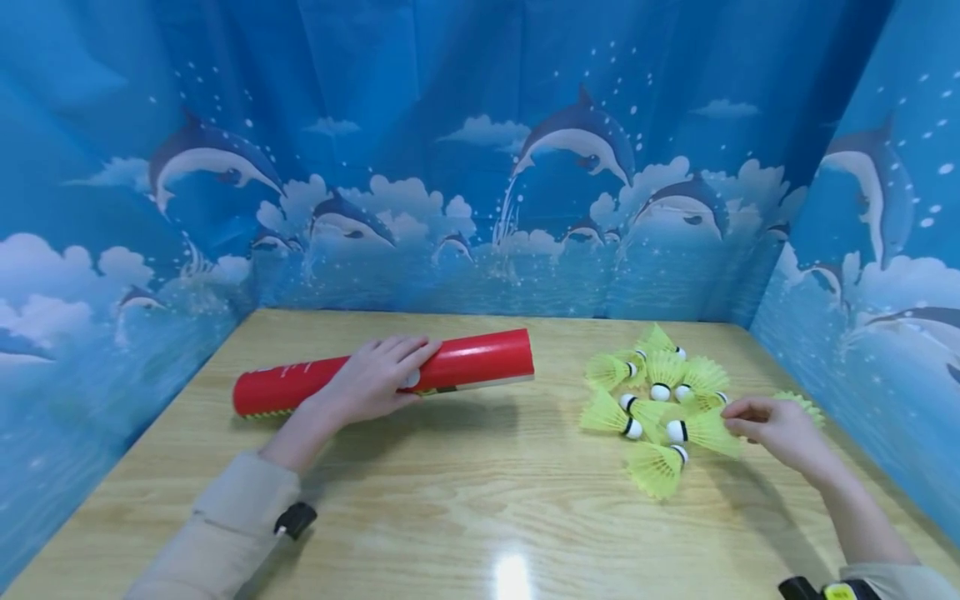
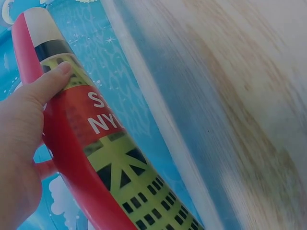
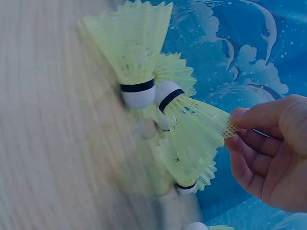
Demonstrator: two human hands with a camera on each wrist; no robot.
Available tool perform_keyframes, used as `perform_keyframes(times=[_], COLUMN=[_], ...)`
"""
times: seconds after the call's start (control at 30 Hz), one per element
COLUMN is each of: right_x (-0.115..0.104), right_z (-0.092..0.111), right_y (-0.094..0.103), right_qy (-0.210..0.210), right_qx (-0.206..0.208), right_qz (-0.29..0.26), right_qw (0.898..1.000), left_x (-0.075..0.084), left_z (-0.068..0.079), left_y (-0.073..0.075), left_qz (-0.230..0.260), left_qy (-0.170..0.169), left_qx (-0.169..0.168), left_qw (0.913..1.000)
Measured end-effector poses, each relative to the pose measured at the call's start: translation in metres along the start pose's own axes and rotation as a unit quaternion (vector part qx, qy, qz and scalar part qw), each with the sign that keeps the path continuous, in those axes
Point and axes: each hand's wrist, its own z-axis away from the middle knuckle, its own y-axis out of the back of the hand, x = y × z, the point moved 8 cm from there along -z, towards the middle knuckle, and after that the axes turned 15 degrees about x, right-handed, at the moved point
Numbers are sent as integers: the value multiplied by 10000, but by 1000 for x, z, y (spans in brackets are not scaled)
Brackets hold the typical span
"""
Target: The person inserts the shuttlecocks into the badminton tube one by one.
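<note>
My left hand (image 1: 378, 375) grips a red shuttlecock tube (image 1: 483, 358) around its middle. The tube lies slanted, its right end raised off the table. Through a clear strip in the left wrist view, yellow-green mesh (image 2: 124, 191) shows inside, with red lettering across it. On the right, my right hand (image 1: 783, 429) pinches the skirt edge of a yellow shuttlecock (image 1: 705, 431) between thumb and fingers. Its white cork (image 3: 166, 91) points away from the hand in the right wrist view. Touching or close beside it is a cluster of several shuttlecocks (image 1: 663, 367).
One more shuttlecock (image 1: 802, 406) lies behind the right hand, partly hidden. The wooden table (image 1: 480, 500) meets a blue dolphin-print curtain (image 1: 450, 208) at the back and sides.
</note>
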Motion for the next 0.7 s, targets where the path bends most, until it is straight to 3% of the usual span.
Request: perform_keyframes(times=[0.4,0.7], right_x=[-31,-59], right_z=[-11,-25], right_y=[26,22], right_qy=[42,261], right_qx=[621,993], right_qz=[64,-115], right_qw=[9980,9946], left_x=[-1,-1], left_z=[0,1], left_y=[-2,-3], left_qz=[-19,29], left_qy=[67,22], left_qx=[-58,-70], left_qw=[10000,10000])
